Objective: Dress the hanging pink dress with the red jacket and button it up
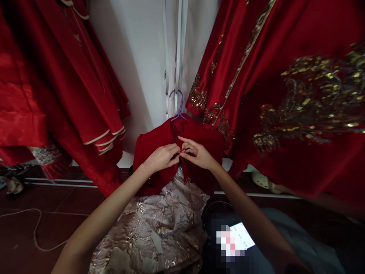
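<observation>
A short red jacket (154, 146) lies spread over a purple hanger (180, 104), whose hook sticks up past the neckline. At the jacket's front opening, my left hand (164, 156) pinches the fabric edge with closed fingers. My right hand (198, 153) meets it there, thumb and fingers closed on a small jewelled button (183, 150), partly hidden by the fingertips. A second ornament (188, 180) sits lower on the jacket front. Under the jacket is a pale, shiny floral brocade garment (159, 224).
Red garments (94, 95) hang at the left, and gold-sequined red garments (308, 102) hang at the right. A lit phone (242, 236) rests near my right forearm. A cream clog (264, 180), a rack rail (61, 183) and a pale cable (38, 228) are low down.
</observation>
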`<state>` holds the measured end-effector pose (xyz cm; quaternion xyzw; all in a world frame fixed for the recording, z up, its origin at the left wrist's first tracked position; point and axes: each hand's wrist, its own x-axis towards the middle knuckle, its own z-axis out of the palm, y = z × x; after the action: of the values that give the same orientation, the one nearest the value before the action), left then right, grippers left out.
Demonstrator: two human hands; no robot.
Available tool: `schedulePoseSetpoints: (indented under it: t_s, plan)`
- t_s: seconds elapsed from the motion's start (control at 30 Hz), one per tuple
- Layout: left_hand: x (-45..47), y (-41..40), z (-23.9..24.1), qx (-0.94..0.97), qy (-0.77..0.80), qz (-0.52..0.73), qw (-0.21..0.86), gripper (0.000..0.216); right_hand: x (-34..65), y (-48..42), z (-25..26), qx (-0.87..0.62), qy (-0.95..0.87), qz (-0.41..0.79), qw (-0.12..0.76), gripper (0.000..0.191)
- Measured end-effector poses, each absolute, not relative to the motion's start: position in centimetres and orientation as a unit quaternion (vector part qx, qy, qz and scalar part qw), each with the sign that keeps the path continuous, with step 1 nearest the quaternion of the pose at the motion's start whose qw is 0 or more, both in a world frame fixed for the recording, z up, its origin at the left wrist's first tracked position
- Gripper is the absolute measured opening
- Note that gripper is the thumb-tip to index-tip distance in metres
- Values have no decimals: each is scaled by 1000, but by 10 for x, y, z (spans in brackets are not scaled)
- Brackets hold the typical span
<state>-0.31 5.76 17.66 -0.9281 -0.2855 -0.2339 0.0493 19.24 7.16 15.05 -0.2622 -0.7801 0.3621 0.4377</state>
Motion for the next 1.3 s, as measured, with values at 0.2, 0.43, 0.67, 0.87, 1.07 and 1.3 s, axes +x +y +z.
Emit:
schedulePoseSetpoints:
  t_s: [0.2, 0.43, 0.67, 0.87, 1.07, 1.3]
  plan:
    - [-1, 61, 174, -940, -261, -186, 120, 19, 194, 73, 153, -259, -794, 354, 421, 65]
    - [3, 50, 167, -898, -341, -277, 7, 25, 186, 75, 141, -299, -763, 292, 493, 54]
    - [-14, -1, 113, -820, -456, -324, -122, 74, 182, 29, 65, -463, -697, 171, 521, 77]
    - [-19, -6, 79, -763, -556, -321, -71, 74, 205, 25, 26, -558, -679, 175, 443, 32]
    - [-16, -14, 74, -726, -564, -390, -49, 82, 235, 24, 25, -569, -662, 174, 456, 22]
    - [-32, -42, 78, -658, -619, -416, -102, 41, 275, 4, 77, -595, -613, 97, 511, 29]
